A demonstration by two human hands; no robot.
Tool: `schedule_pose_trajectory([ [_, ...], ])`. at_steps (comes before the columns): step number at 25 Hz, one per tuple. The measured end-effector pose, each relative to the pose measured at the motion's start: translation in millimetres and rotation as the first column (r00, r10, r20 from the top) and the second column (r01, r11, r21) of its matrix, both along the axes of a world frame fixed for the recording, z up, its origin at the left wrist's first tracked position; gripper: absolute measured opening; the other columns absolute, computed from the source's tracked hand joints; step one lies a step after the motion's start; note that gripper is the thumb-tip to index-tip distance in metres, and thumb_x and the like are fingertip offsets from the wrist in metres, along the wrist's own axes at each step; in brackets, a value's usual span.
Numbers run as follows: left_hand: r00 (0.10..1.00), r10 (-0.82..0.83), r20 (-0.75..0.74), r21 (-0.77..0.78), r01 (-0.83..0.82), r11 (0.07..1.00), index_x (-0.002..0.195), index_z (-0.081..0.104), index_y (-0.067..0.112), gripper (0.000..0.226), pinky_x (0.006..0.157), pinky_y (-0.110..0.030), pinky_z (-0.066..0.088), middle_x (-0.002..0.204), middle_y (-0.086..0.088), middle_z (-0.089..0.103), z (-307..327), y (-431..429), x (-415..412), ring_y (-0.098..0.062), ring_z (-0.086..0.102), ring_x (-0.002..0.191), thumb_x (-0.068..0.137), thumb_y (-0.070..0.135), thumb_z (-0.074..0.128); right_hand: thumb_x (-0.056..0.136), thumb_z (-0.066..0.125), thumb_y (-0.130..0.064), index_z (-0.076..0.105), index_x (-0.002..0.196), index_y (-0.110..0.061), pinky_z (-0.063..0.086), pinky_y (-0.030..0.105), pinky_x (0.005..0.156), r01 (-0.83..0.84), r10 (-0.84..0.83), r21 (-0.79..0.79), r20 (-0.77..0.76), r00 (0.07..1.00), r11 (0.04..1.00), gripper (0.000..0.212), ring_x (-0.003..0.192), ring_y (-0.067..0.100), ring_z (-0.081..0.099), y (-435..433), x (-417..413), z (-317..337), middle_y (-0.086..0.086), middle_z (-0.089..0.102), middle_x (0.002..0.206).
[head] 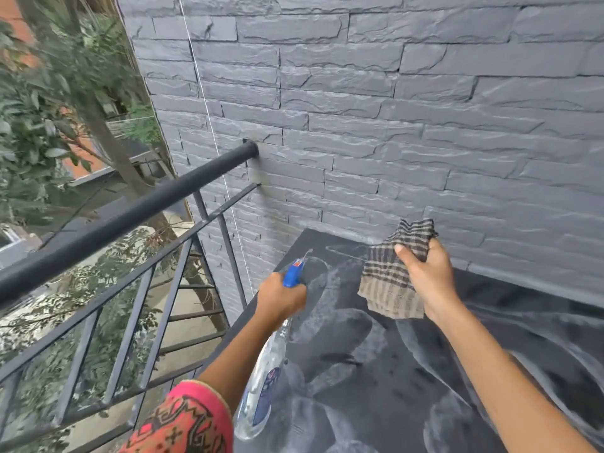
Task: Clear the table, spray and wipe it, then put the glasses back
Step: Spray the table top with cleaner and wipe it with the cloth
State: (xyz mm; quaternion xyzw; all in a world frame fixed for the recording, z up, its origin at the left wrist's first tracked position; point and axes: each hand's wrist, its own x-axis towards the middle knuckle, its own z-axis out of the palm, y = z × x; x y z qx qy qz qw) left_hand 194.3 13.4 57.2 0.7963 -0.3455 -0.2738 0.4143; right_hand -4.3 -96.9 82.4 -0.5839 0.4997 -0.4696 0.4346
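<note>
Clear blue-nozzled spray bottle (261, 380) gripped by left hand (281, 297), checked cloth (389, 282) by right hand (425, 276), above dark table (490, 371); even misting needed

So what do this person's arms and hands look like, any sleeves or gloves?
Left hand and right hand are bare: no gloves, rings or watch visible. The left arm has a short sleeve, coral-red with dark geometric pattern and pink hem. The right forearm shows no sleeve.

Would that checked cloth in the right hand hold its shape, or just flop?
Probably floppy: the checked cloth hangs in loose folds below the right hand gripping it. Likely light, since one hand holds it bunched. Pushed, it would probably crumple rather than slide.
</note>
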Motion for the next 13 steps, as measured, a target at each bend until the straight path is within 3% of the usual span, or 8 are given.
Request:
schedule_pose_trajectory([
  [6,1.0,0.002,-0.002,0.104,-0.001,0.995,0.051,0.043,0.01,0.01,0.047,-0.021,0.03,0.053,-0.002,0.046,-14.4,-11.5,1.1,-0.021,0.038,0.049,0.044,0.017,0.046,0.087,0.064,-0.021,0.056,0.107,-0.012,0.05,0.041,0.088,-0.021,0.022,0.047,-0.021,1.0,0.999,0.023,0.093,0.022,0.062,-21.7,5.6,-16.4,0.004,0.066,0.103],
  [10,0.993,0.034,-0.115,-0.065,-0.041,0.997,0.064,0.057,0.003,0.021,0.053,-0.026,0.038,0.06,-0.006,0.054,-24.6,19.1,22.6,-0.02,0.046,0.058,0.049,0.017,0.055,0.091,0.058,-0.023,0.053,0.11,-0.012,0.046,0.033,0.078,-0.073,0.076,0.045,-0.063,0.995,0.996,0.022,0.087,0.018,0.06,-15.0,19.9,-22.8,0.002,0.064,0.099],
  [13,0.984,0.099,-0.151,-0.184,-0.126,0.975,0.065,0.062,0.013,0.014,0.058,-0.031,0.044,0.059,-0.001,0.061,-16.1,58.6,39.5,-0.022,0.055,0.06,0.052,0.012,0.057,0.093,0.054,-0.024,0.045,0.12,-0.012,0.039,0.029,0.073,-0.168,0.172,0.038,-0.188,0.967,0.985,0.031,0.082,0.017,0.057,6.5,42.5,-43.4,0.0,0.061,0.097],
])
